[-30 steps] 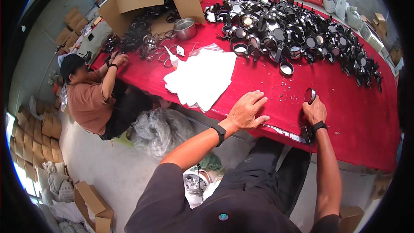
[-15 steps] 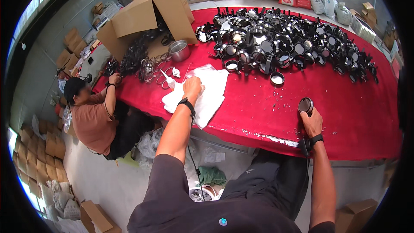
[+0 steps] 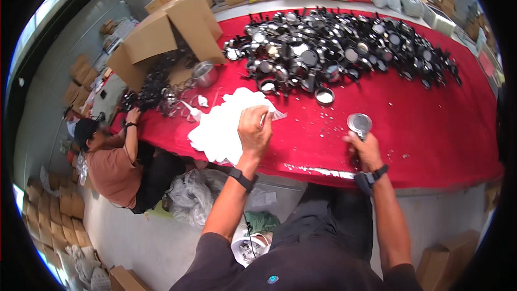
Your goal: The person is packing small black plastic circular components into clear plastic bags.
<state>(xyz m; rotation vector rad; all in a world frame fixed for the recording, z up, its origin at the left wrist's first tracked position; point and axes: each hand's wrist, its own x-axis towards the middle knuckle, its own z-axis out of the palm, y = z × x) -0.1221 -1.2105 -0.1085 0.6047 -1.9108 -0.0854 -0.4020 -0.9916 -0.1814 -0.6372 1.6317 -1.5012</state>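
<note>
My right hand is closed around the black handle of a round, shallow piece with a silvery face, raised above the red-covered table. My left hand is closed in front of the right edge of a white cloth or sheet pile. A small pale thing shows between its fingers, too small to name. Similar round black-and-silver pieces with handles lie in a large heap at the back. One loose round piece with a white face sits just in front of that heap.
On the left are a white nozzle bottle, a metal pot and an open cardboard box by black parts. A co-worker sits at the table's left end. Small crumbs dot the red cloth. A white bucket stands below.
My left hand has come off the white pile, moving right and nearer me, now pinched shut. The round piece in my right hand has turned from a dark face to a silvery one.
</note>
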